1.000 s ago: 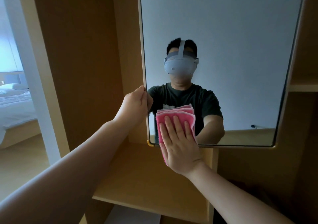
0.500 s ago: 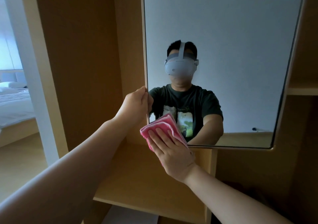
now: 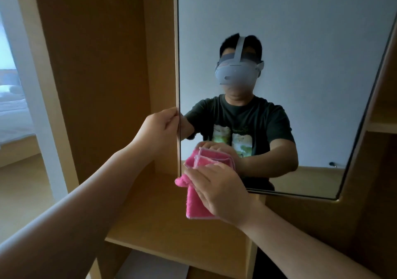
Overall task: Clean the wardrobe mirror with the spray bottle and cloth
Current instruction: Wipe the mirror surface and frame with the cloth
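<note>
The wardrobe mirror (image 3: 300, 42) is a tall panel in a thin dark frame, and it reflects a person wearing a headset. My left hand (image 3: 160, 128) grips the mirror's left edge, fingers curled round it. My right hand (image 3: 219, 193) lies flat with spread fingers on a folded pink cloth (image 3: 194, 203), pressing it against the mirror's lower left corner. Part of the cloth hangs below the mirror's bottom edge. No spray bottle is in view.
Light wooden wardrobe panels surround the mirror. A wooden shelf (image 3: 150, 214) runs below my hands, and another shelf (image 3: 382, 126) sits at the right. A bed (image 3: 12, 111) shows through the opening at far left.
My right hand has slid the pink cloth left and down to the mirror's lower left corner, and the cloth now droops past the bottom edge. My left hand keeps its grip.
</note>
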Tool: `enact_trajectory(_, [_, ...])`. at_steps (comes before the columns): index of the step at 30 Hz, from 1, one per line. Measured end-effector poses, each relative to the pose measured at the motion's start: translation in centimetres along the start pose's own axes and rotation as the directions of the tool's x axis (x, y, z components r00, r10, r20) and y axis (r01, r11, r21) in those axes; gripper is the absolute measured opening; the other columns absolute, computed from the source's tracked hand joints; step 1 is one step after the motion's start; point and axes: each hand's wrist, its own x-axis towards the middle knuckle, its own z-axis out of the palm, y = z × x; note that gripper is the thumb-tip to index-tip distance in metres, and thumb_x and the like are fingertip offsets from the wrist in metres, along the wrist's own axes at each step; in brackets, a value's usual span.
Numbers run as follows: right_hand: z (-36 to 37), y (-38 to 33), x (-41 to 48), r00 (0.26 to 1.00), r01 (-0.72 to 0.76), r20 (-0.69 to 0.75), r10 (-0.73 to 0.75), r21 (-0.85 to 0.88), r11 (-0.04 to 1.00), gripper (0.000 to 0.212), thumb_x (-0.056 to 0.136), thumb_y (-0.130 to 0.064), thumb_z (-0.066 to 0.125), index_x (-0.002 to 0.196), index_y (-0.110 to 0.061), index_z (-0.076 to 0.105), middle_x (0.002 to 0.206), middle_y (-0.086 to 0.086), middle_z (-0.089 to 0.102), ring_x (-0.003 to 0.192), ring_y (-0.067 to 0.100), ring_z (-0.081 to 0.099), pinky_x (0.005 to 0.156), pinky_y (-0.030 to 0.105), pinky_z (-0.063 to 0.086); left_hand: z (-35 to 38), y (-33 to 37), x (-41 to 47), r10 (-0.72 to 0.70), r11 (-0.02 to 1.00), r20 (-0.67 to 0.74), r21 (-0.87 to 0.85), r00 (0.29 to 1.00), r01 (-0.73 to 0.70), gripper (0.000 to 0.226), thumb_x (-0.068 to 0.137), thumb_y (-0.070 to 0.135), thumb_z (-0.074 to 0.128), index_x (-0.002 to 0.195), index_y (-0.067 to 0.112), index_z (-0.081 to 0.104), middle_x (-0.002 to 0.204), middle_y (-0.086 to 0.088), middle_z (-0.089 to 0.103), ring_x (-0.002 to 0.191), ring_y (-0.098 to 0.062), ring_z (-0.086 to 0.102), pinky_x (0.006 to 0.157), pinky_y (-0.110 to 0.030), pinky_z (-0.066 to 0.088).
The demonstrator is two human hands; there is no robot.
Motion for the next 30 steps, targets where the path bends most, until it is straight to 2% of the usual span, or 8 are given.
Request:
enact_trajectory(4, [-2.7,0.4,5.0,0.995,-0.072,-0.055,0.082,0.172,0.982,0.028,0.104,-0.035,0.040,0.113,-0.014,0.056,0.088,0.001,0.070,0.068,0.013,0.065,0.060,0.029,0.055,-3.1,1.7,1.5,-0.090,0.987,0.012,-0.129,0.996,0.091,0.031,0.097,0.016,0.046,0.125,0.015,0.060,0.110,0.000,0.067,0.100,-0.012,0.064,0.087,-0.037,0.055])
enact_trajectory(8, [-7.0,2.1,11.1,0.983,-0.168,-0.022,0.182,0.300,0.939,0.027,0.106,-0.035,0.030,0.109,-0.017,0.051,0.078,-0.001,0.066,0.055,0.011,0.061,0.047,0.026,0.052,-8.5,5.1,4.6,-0.091,0.989,-0.017,-0.115,0.996,0.088,0.028,0.095,0.006,0.051,0.120,0.011,0.064,0.109,0.001,0.067,0.100,-0.010,0.064,0.086,-0.037,0.056])
enact_trajectory(11, [-11.6,4.4,17.3,0.965,-0.237,-0.023,0.260,0.339,0.911,0.038,0.106,-0.039,0.022,0.106,-0.016,0.052,0.075,-0.002,0.067,0.053,0.009,0.061,0.045,0.022,0.051,-12.9,9.1,7.8,-0.089,0.986,0.188,-0.120,0.978,0.113,0.026,0.095,0.007,0.052,0.116,0.015,0.066,0.102,0.008,0.069,0.097,-0.006,0.066,0.084,-0.035,0.057])
enact_trajectory(14, [-16.9,6.8,23.9,0.942,-0.313,0.001,0.336,0.369,0.875,0.050,0.105,-0.043,0.018,0.102,-0.011,0.057,0.066,-0.009,0.060,0.047,-0.001,0.049,0.043,0.011,0.041,-17.0,14.4,11.8,-0.055,0.968,0.465,-0.194,0.883,0.162,0.028,0.094,0.013,0.057,0.121,0.018,0.062,0.106,0.006,0.069,0.102,-0.012,0.066,0.085,-0.033,0.056])
enact_trajectory(17, [-22.6,9.0,29.9,0.934,-0.339,0.046,0.353,0.422,0.841,0.052,0.103,-0.049,0.016,0.099,-0.014,0.055,0.062,-0.014,0.051,0.045,-0.002,0.045,0.045,0.005,0.031,-20.4,19.9,16.0,-0.072,0.966,0.569,-0.164,0.819,0.199,0.025,0.088,0.031,0.064,0.114,0.030,0.061,0.105,0.009,0.067,0.100,-0.011,0.065,0.081,-0.028,0.057])
enact_trajectory(22, [-30.8,12.3,36.8,0.950,-0.285,0.008,0.313,0.438,0.853,0.045,0.102,-0.050,0.027,0.112,-0.016,0.054,0.070,-0.021,0.050,0.052,-0.005,0.047,0.050,0.004,0.037,-25.1,26.6,21.9,-0.027,0.999,0.422,-0.024,0.906,0.041,0.017,0.086,0.029,0.065,0.088,0.013,0.060,0.082,-0.003,0.064,0.075,-0.021,0.063,0.064,-0.042,0.055])
enact_trajectory(26, [-34.9,14.0,37.4,0.920,-0.391,0.162,0.357,0.439,0.809,0.048,0.088,-0.063,0.050,0.123,-0.030,0.048,0.076,-0.023,0.055,0.066,-0.006,0.057,0.064,0.008,0.047,-27.2,29.2,24.2,0.005,0.999,0.266,-0.033,0.964,0.004,0.014,0.088,0.022,0.064,0.085,0.010,0.057,0.079,-0.009,0.062,0.072,-0.028,0.061,0.062,-0.044,0.055])
enact_trajectory(30, [-37.3,14.1,37.3,0.815,-0.552,0.188,0.549,0.542,0.634,0.021,0.082,-0.029,0.075,0.078,-0.026,0.055,0.061,-0.014,0.056,0.055,0.004,0.053,0.054,0.017,0.042,-28.4,30.4,25.2,0.018,0.998,0.191,-0.070,0.981,-0.005,0.018,0.088,0.024,0.064,0.082,0.009,0.055,0.076,-0.010,0.061,0.069,-0.028,0.059,0.059,-0.039,0.051])
